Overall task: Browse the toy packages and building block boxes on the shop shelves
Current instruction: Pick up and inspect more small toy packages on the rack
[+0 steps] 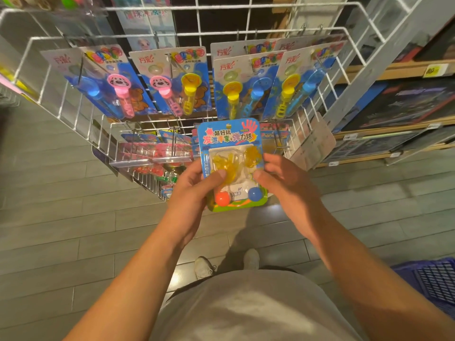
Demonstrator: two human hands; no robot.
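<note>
A: Where is the toy package (231, 153)?

B: Near the centre, in front of the wire rack (157, 34), pinched at its side edges by the left hand (194, 193) and right hand (285, 183).

A: Risks?

B: The slick card could slip to the floor (61, 217). The small print is unreadable, and the dark boxes (403, 104) far right are blurred.

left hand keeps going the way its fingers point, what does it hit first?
Probably the clear hanging packs on the lower wire rack, just beyond the blister pack the left hand grips. Depth is unclear from one view.
</note>
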